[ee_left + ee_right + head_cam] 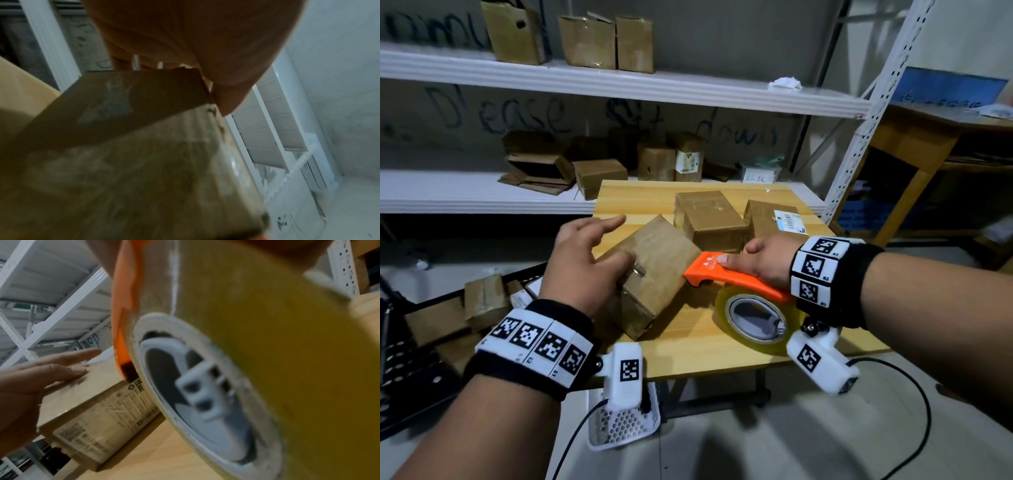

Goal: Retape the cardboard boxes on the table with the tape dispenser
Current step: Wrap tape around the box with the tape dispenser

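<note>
A brown cardboard box (pixel 657 274) lies tilted at the near left of the wooden table (pixel 705 349). My left hand (pixel 585 257) rests on its top with fingers spread and straight; in the right wrist view the left hand (pixel 41 374) lies flat on the box (pixel 92 410). My right hand (pixel 760 260) grips the orange tape dispenser (pixel 722 274), whose front edge meets the box's right side. Its yellowish tape roll (pixel 753 318) hangs below the handle and fills the right wrist view as the roll (pixel 267 353). The left wrist view shows the box (pixel 144 162) under my palm (pixel 185 40).
Two more cardboard boxes (pixel 709 219) (pixel 774 219) stand at the table's far side, the right one with a label. White shelves (pixel 585 78) behind hold several boxes. A white basket (pixel 626 425) sits under the table, a black crate (pixel 421 359) at left, a wooden desk (pixel 914 144) at right.
</note>
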{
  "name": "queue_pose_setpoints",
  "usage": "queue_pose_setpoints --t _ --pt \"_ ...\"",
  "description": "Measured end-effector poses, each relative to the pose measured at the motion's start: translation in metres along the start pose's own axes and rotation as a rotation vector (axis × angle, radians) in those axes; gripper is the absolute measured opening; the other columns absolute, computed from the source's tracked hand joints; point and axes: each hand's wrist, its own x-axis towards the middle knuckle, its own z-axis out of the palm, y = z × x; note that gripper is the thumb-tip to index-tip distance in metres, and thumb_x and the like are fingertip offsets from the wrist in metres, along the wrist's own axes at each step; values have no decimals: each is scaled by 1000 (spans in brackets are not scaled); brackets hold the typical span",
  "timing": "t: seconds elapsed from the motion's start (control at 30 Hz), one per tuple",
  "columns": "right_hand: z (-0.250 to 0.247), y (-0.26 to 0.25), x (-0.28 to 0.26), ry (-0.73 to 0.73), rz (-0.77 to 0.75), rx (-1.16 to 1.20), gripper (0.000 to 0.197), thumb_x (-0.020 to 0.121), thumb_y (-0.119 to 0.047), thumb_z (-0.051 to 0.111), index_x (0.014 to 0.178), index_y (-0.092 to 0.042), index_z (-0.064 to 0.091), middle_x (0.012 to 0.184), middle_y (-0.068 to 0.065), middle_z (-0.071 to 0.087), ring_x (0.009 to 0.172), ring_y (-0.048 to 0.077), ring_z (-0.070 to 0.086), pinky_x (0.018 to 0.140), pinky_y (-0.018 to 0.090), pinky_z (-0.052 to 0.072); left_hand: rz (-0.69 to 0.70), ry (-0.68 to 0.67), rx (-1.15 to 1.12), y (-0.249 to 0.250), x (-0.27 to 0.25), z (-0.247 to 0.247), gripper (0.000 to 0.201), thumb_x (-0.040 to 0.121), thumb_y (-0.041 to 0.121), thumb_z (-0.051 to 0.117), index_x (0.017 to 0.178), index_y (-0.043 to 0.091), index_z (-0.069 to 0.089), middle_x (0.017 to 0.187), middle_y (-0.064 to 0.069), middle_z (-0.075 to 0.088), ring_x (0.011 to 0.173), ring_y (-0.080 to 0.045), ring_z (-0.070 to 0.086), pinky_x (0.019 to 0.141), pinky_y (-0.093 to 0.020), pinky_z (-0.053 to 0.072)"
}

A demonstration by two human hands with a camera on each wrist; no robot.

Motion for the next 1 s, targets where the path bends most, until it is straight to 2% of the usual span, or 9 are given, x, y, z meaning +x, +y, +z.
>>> queue_pose_setpoints --t 0.1,0.2,0.23,0.3,0.37,0.47,0.63,0.73,1.0 --pt "1 -5 0 12 11 15 54 92 -72 57 114 -24 64 86 -5 64 75 12 59 57 27 37 157 -1 162 5 -5 5 36 97 15 65 129 31 71 144 13 54 128 -8 51 115 -40 43" --pt "2 -10 0 20 10 15 54 91 -73 56 112 -24 62 85 -5 64 75 13 61 58 28 39 147 -30 357 10 -7 8 33 98 31 63 130 26 70 149 6 56 131 -15 53 116 -44 42" --pt "2 -11 2 24 5 24 55 91 -73 57 112 -23 63 87 -3 66 77 15 62 59 28 41 115 -61 386 11 -6 8 44 94 45 66 133 26 68 151 5 55 131 -17 54 113 -46 46" --pt "3 -13 3 29 -3 48 54 92 -71 57 113 -22 63 91 -1 68 79 16 64 60 28 43 54 -151 487 14 -6 9 82 76 74 70 139 23 63 149 4 55 124 -19 59 104 -46 54" --pt "4 -18 3 22 -13 61 57 93 -70 56 121 -21 62 89 -1 66 78 16 62 58 27 41 17 -208 626 15 -5 12 108 57 90 70 141 23 57 140 1 59 119 -21 61 98 -46 57" --pt "3 -23 1 22 -25 34 65 94 -71 54 135 -20 58 83 -5 57 73 14 56 58 26 39 17 -180 729 10 -5 18 102 56 84 76 136 24 52 128 0 60 115 -23 60 97 -46 56" --pt "1 -14 0 14 -35 87 59 91 -73 57 116 -20 67 93 2 72 86 21 69 71 31 51 -5 -158 722 12 -3 21 95 64 77 76 139 25 50 130 -2 58 117 -26 58 98 -46 55" --pt "6 -8 -4 47 -71 94 54 91 -72 57 105 -21 68 94 3 73 86 21 70 70 30 50 -19 -172 698 13 -4 22 95 65 75 78 141 26 49 132 -2 57 119 -25 57 99 -46 54" --pt "4 22 -18 8 -47 86 56 86 -78 56 101 -26 68 93 1 77 86 21 74 83 37 58 -16 -180 679 14 -5 21 96 63 75 80 141 28 48 131 0 57 117 -24 58 98 -46 55"
